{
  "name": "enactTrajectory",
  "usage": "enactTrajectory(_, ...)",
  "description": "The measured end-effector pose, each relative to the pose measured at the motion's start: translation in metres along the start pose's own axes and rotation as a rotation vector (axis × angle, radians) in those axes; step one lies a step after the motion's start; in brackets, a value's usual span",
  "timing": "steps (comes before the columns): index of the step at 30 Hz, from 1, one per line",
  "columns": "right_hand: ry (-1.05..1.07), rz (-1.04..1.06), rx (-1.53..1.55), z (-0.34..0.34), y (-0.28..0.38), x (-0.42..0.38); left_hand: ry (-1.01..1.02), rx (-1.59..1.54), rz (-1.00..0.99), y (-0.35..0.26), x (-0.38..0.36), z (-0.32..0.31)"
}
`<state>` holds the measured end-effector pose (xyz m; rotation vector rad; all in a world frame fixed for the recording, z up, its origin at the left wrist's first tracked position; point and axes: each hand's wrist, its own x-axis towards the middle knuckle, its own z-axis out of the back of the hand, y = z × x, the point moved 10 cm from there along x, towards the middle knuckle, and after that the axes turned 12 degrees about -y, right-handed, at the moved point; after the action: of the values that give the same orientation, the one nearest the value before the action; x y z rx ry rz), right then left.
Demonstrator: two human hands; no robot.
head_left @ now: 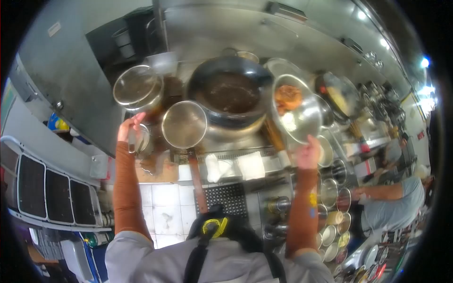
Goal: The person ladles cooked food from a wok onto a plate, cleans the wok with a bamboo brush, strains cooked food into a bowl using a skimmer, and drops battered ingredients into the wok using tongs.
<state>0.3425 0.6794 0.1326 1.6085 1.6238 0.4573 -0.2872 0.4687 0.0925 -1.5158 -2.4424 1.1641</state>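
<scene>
My right hand point(307, 153) grips the near rim of a shiny metal bowl point(309, 111), which is tilted and holds orange-brown food point(288, 97). The bowl is just right of a large dark wok point(230, 92) with dark liquid in it. My left hand point(130, 128) has its fingers stretched out beside a metal pot point(138, 88), nothing visible in them. Just below that hand are a metal loop handle point(131, 147) and a small round container. Between the pot and the wok lies a round strainer point(184, 125) with a long wooden handle point(198, 184).
White folded cloths point(251, 165) lie along the stove's front edge. A second pan point(340, 95) with yellowish food stands at right. Several containers point(329, 191) line the right-hand counter, where another person point(394, 203) stands. A black perforated mat point(222, 200) covers part of the tiled floor.
</scene>
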Motion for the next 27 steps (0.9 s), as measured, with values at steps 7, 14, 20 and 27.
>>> enactTrajectory(7,-0.331,0.434,-0.104,0.214,0.175,-0.198,-0.721,1.332,-1.368,-0.083,-0.089,0.006)
enactTrajectory(14,-0.827,0.711,-0.106,0.476,0.256,-0.439,0.167,1.53,-1.319,0.123,-0.11,-0.201)
enactTrajectory(20,-1.34,0.905,0.043,0.586,0.245,-0.664,0.934,2.205,-1.722,0.34,0.015,-0.225)
enactTrajectory(27,-1.683,1.09,0.195,0.594,0.202,-0.79,0.612,2.166,-1.32,0.328,0.052,-0.275)
